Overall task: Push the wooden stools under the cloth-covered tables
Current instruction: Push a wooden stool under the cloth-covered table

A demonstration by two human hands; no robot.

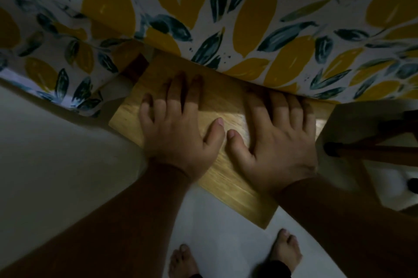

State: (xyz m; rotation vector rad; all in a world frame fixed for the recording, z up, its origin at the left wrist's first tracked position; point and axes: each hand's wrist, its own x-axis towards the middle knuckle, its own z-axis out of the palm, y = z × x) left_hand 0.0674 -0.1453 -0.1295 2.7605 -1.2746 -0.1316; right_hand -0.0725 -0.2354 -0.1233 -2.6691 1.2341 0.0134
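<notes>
Overhead, dim light. Both hands lie flat, palms down, on the seat of a wooden stool. Left hand sits toward the stool's left side, right hand toward its right; thumbs nearly meet at the middle of the seat. Grip on each side is spread, fingers apart and pressed on the wood, clamped on nothing. Fingertips of the left hand fall in shadow near the hanging cloth. Stool's far edge lies under the hem of the tablecloth, white with yellow lemons and dark leaves, which drapes over the tabletop; the near corner of the seat juts out over the pale floor. Dark long sleeves cover both forearms. Two bare feet stand on the floor below. Dark wooden legs of another piece of furniture show at right.
</notes>
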